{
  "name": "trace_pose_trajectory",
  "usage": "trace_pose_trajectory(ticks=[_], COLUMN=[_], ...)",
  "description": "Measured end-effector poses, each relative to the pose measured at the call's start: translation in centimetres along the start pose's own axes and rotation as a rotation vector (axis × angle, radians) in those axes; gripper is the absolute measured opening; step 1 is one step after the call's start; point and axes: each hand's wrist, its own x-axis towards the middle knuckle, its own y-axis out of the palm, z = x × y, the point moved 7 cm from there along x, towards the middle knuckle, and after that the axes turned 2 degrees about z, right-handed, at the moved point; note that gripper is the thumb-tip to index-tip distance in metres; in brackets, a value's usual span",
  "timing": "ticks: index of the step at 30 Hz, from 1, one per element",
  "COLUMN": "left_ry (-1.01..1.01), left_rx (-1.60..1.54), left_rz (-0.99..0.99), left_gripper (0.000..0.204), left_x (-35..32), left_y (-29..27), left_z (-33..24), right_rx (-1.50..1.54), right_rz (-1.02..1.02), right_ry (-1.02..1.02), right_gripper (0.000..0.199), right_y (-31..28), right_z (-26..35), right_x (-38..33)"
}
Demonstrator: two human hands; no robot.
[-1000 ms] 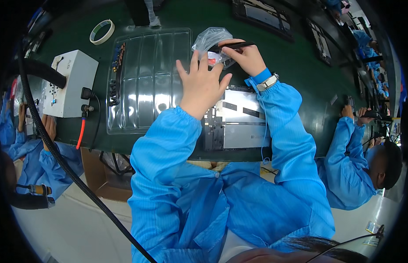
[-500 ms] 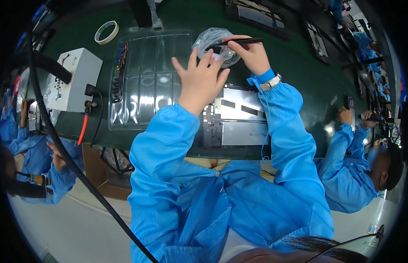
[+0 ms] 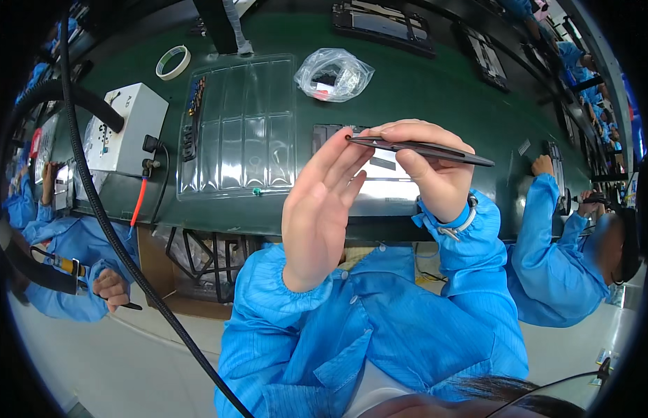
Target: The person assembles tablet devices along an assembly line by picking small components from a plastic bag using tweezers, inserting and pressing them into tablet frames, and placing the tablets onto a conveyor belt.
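My right hand [image 3: 439,167] grips a pair of black tweezers [image 3: 435,148], tips pointing left. At those tips is a tiny dark piece [image 3: 348,138], too small to name, against a fingertip of my left hand [image 3: 317,216]. That hand is raised, fingers stretched out and close together, palm toward the tweezers. Beneath both hands lies an opened flat electronic device [image 3: 390,182] with silver panels, largely hidden. Beyond them a clear plastic bag [image 3: 336,75] lies open on the green bench, with small dark and red-and-white items inside.
A clear compartment tray [image 3: 240,129] lies to the left, small dark parts [image 3: 191,125] along its left side. Further left stand a white control box [image 3: 122,129] and a tape roll [image 3: 173,63]. More opened devices [image 3: 383,26] sit at the back. A black cable [image 3: 122,258] crosses the left foreground; co-workers flank me.
Both hands have drawn back from the plastic bag toward me, above the device. The tweezer tips now meet my left fingertip, and my left hand has turned from palm-down to upright.
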Motion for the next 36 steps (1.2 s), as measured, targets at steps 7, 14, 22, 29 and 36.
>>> trace_pose_trajectory(ticks=[7, 14, 22, 29, 36], left_ry=[0.082, 0.140, 0.053, 0.029, 0.059], left_rx=[0.131, 0.165, -0.290, -0.529, -0.575], left_rz=[0.034, 0.041, 0.030, -0.188, -0.282], left_gripper=[0.063, 0.062, 0.055, 0.050, 0.051], left_x=[-1.5, -3.2, -6.5, -8.4, -7.4], left_y=[0.3, -0.1, -1.8, -3.1, -5.7], left_z=[-0.1, -1.3, -2.6, -3.9, -2.5], right_rx=[-0.107, -0.257, -0.284, -0.353, -0.182], right_rz=[0.024, 0.100, 0.212, 0.286, 0.249], right_ry=[-0.068, -0.156, -0.240, -0.265, -0.221], right_gripper=[0.025, 0.026, 0.025, 0.029, 0.025], right_y=[0.6, 2.6, 6.9, 10.5, 10.2], right_z=[1.2, 2.7, 3.4, 1.9, 0.9], right_x=[-0.8, -1.0, -1.2, -0.9, -2.7])
